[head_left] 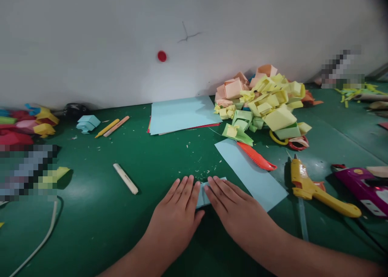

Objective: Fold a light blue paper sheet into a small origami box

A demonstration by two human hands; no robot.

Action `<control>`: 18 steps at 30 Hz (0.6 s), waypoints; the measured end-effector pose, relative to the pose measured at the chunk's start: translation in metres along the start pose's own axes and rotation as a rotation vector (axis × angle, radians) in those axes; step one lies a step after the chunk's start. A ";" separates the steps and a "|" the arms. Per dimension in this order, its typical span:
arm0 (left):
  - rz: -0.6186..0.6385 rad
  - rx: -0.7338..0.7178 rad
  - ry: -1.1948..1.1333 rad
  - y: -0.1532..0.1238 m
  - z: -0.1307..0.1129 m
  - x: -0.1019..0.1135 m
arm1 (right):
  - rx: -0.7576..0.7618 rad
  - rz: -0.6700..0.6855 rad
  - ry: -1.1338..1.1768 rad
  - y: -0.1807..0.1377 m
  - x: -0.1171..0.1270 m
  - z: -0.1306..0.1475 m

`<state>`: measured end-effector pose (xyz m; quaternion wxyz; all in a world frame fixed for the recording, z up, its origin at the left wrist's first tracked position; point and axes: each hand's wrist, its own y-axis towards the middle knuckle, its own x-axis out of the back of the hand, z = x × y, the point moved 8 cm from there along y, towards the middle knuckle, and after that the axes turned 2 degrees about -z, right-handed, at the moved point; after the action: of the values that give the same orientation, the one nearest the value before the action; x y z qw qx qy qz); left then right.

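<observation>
A small folded piece of light blue paper [203, 196] lies on the green table in front of me. My left hand [178, 206] rests flat over its left end, fingers stretched out. Over its right part lies my right hand [235, 200], also flat with the fingers extended. Much of the folded paper is hidden beneath both hands. Just beyond the right hand is a light blue paper strip [257, 184], with a red-orange cutter [256, 155] lying across its upper edge.
Blue sheets [183, 113] lie by the wall. Folded paper pieces [266, 99] are heaped at the back right. A yellow glue gun [318, 192] and purple power strip [363, 188] are on the right. A whitish stick [125, 178], crayons [112, 127] and a blue paper shape [87, 123] lie left.
</observation>
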<state>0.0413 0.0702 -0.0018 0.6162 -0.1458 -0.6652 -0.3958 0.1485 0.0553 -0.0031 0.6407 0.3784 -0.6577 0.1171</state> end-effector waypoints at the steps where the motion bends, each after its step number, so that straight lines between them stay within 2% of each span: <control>1: -0.012 0.006 0.001 -0.002 -0.001 0.000 | 0.003 -0.005 0.008 -0.001 0.000 0.001; 6: -0.017 -0.003 -0.001 -0.005 -0.007 -0.007 | 0.032 0.002 0.039 -0.006 -0.007 0.002; 10: 0.085 -0.006 -0.052 -0.008 -0.011 -0.007 | 0.056 0.051 0.062 -0.010 -0.012 -0.003; 14: 0.208 -0.024 -0.134 -0.022 -0.012 0.001 | 0.101 0.170 0.156 -0.015 -0.012 -0.015; 18: 0.256 -0.019 -0.180 -0.038 -0.007 0.012 | 0.122 0.208 0.242 -0.019 -0.006 -0.028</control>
<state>0.0175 0.0374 -0.0047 0.5980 -0.2703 -0.6900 -0.3054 0.1809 0.0621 -0.0113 0.6755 0.3297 -0.6031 0.2670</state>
